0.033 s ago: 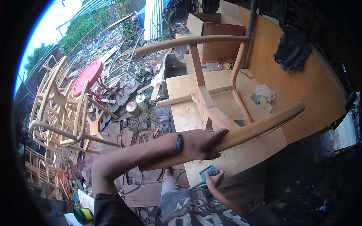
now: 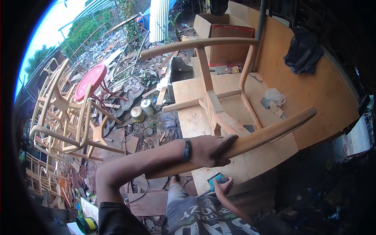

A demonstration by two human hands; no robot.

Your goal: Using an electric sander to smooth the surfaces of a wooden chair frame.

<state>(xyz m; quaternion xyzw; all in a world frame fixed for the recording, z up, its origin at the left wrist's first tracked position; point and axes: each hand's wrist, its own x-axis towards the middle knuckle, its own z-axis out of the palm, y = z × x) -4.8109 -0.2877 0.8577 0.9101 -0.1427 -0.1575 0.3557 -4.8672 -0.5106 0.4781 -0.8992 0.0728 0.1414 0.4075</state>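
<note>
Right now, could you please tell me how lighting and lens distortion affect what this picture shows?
In the head view, the sky is blown out to nearly white, the lower right sinks into shadow too dark to read, and the edge of the leaning panel bows, likely fisheye distortion; in that same view, the left hand and chair frame look reasonably clear.

Before you, the chair frame sits on the bench, with a carton beyond it and a plastic bag to its right. Two cans stand left of the bench; farther left, chairs stand beside a stool. Near you, your right hand holds the sander.
</note>
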